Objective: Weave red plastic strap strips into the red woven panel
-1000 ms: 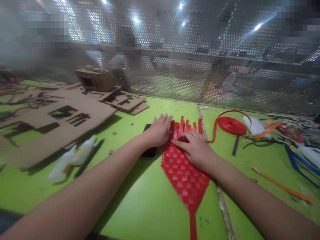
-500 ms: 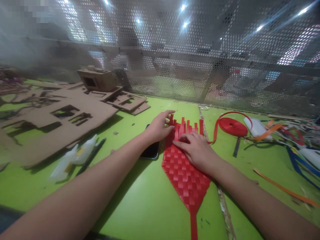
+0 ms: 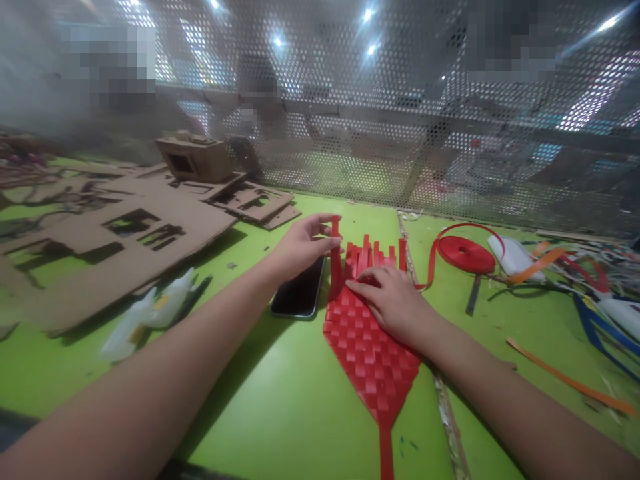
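A red woven piece [image 3: 367, 347] made of flat strips lies on the green table, its lower end tapering to a single strip. Loose strip ends [image 3: 375, 250] stick out along its far edge. My left hand [image 3: 313, 243] pinches the leftmost red strip [image 3: 335, 267] between thumb and fingers, lifting it upright at the piece's left edge. Flat on the weave rests my right hand [image 3: 393, 300], fingers stretched out and pressing near the base of the loose ends. A phone [image 3: 300, 297] lies under my left wrist, partly covered.
A roll of red strip [image 3: 465, 253] lies right, near a dark short tool [image 3: 473, 293], an orange strip [image 3: 565, 377] and tangled scraps. Left are white glue bottles [image 3: 133, 327] and cut cardboard [image 3: 185, 220]. A perforated metal screen [image 3: 330, 147] closes the back.
My left hand has shifted slightly left and up, raising the leftmost red strip and exposing more of the phone. My right hand has stayed on the weave.
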`<state>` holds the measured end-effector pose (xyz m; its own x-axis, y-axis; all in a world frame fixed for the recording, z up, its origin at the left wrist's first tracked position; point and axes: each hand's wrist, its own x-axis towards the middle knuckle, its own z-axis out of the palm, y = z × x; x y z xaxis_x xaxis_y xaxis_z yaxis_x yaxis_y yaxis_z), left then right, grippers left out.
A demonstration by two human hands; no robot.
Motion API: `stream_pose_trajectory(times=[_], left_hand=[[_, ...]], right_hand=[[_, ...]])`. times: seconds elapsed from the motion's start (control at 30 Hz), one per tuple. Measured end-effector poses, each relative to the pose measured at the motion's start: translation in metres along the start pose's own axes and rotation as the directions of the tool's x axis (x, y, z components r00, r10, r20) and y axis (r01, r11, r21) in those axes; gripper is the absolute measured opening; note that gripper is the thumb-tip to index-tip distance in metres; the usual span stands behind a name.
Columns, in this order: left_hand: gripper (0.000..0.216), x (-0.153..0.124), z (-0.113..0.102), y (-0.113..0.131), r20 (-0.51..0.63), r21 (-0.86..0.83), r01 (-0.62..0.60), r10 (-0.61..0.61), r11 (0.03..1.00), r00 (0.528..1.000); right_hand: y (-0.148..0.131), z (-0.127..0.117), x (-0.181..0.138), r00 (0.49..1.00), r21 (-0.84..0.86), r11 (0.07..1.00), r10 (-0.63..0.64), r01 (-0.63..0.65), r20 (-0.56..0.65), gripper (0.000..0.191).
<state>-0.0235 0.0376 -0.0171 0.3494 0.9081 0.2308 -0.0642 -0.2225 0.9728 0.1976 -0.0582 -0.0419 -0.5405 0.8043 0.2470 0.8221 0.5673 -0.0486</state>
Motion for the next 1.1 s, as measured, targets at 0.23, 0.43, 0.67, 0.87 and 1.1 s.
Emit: stream_pose_trajectory(times=[0.23, 0.43, 0.67, 0.87, 1.1], left_hand=[[0.044, 0.0, -0.001, -0.013, 0.006, 0.115, 0.015, -0.016, 0.993, 1.0], [0.066, -0.009, 0.002, -0.011, 0.007, 0.609, -0.055, 0.064, 0.791, 0.998], [0.023, -0.023, 0.017, 0.008, 0.304, 0.881, -0.299, 0.046, 0.368, 0.952], [0.031, -0.025, 0.018, 0.004, 0.286, 0.935, -0.278, -0.005, 0.218, 0.958], [0.038, -0.021, 0.013, -0.003, 0.349, 0.871, -0.321, -0.009, 0.372, 0.937]], right_hand=[[-0.001, -0.001, 0.0, 1.0, 0.02, 1.0, 0.023, -0.023, 0.011, 0.038], [0.0, 0.001, -0.001, 1.0, 0.016, 1.0, 0.016, -0.015, -0.011, 0.038], [0.0, 0.001, -0.001, 1.0, 0.02, 1.0, 0.024, -0.024, -0.011, 0.037], [0.0, 0.002, 0.0, 1.0, 0.017, 1.0, 0.022, -0.021, -0.022, 0.036], [0.001, 0.002, 0.0, 0.999, 0.034, 0.999, -0.008, 0.01, -0.034, 0.036]])
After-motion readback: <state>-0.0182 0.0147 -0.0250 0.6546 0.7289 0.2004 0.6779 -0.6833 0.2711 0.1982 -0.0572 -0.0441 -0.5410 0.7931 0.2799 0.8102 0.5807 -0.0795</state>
